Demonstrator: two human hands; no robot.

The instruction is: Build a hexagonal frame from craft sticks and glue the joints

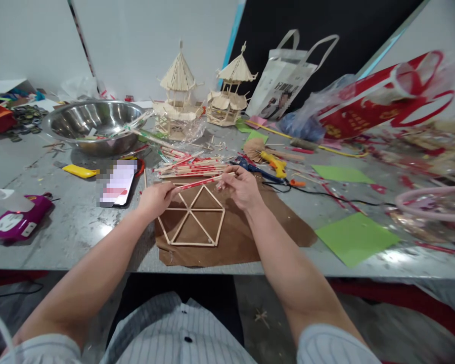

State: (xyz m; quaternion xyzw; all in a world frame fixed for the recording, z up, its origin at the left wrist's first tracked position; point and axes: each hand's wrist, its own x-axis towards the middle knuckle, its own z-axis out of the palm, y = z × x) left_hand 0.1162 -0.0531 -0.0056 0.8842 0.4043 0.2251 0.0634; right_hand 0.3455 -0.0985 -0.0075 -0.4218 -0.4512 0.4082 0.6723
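Note:
Between my two hands a pair of wooden chopsticks in a red-printed wrapper (197, 184) is held nearly level above the table. My left hand (157, 199) is closed around its left end. At the right end, my right hand (240, 187) pinches the wrapper and stick with thumb and fingers. Below lies a flat six-sided frame of glued sticks with spokes (189, 209), on a brown sheet (246, 242). Just beyond my hands is a pile of wrapped chopsticks (197, 167). A yellow glue gun (275, 164) rests right of the pile.
Two stick-built pavilions (179, 83) stand at the back. Leftward are a steel bowl (60, 132), a yellow-handled cutter (79, 171), a phone (117, 184) and a purple tissue pack (20, 220). Green paper (356, 237), a black cord (337, 194) and a red bag (367, 108) lie rightward.

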